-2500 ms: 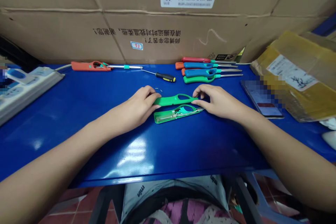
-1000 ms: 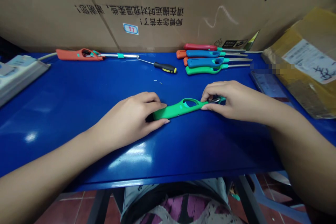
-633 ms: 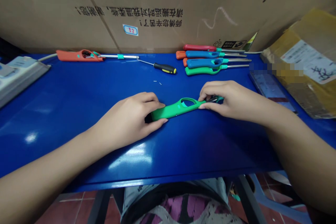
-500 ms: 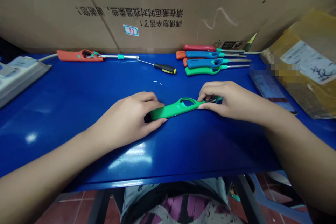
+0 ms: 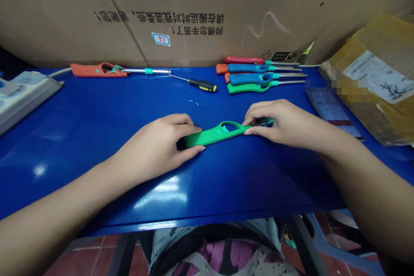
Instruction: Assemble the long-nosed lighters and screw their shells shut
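Note:
A green plastic lighter body [image 5: 216,134] lies on the blue table [image 5: 97,138], closed, with a loop opening near its middle. My left hand [image 5: 161,146] pinches its left end between thumb and fingers. My right hand [image 5: 284,123] grips the right end, where a teal collar and dark metal parts show under the fingers.
Several long lighters [image 5: 255,75] in red, orange, blue and green lie at the back. An orange lighter [image 5: 97,70] and a small black-handled screwdriver [image 5: 199,85] lie back left. A power strip [image 5: 19,97] is far left, a phone [image 5: 334,110] and yellow parcel [image 5: 375,77] right. Cardboard boxes [image 5: 194,13] wall the back.
The two green halves that lay apart 2.5 s ago are now joined into one body. In the last second both hands keep their hold and barely move.

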`<state>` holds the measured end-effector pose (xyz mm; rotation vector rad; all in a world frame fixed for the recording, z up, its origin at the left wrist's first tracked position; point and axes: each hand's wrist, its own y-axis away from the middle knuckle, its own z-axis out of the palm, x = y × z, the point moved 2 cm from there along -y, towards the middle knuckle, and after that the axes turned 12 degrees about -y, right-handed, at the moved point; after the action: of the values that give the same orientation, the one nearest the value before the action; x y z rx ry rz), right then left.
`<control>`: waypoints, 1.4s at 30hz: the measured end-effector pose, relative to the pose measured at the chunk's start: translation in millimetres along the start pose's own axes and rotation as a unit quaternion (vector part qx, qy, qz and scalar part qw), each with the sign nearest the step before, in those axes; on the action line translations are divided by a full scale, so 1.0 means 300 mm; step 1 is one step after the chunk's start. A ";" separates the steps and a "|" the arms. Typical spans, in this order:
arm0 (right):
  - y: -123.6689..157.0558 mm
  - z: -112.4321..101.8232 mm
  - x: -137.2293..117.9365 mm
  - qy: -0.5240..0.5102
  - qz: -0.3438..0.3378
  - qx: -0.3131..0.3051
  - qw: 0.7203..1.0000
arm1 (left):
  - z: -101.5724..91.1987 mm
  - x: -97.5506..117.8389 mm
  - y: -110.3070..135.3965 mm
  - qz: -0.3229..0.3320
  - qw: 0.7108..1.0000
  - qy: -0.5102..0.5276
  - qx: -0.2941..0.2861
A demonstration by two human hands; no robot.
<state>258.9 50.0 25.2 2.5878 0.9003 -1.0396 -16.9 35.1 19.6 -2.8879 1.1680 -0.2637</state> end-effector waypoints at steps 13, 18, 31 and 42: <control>-0.004 0.008 0.001 -0.003 0.001 0.002 1.000 | -0.006 0.005 0.001 -0.010 1.000 -0.011 -0.003; -0.001 0.005 -0.007 0.010 -0.002 0.000 1.000 | -0.004 0.005 0.004 -0.007 1.000 -0.022 0.001; -0.001 0.010 -0.009 0.024 -0.001 -0.007 1.000 | -0.008 0.003 0.004 -0.009 0.999 -0.030 0.013; -0.002 0.011 -0.010 0.036 -0.010 0.004 0.999 | -0.016 0.002 0.003 -0.012 0.999 -0.018 0.034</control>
<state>255.1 47.8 24.8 2.6438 0.9433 -0.9639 -18.0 34.3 24.4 -2.8384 1.0968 -0.2469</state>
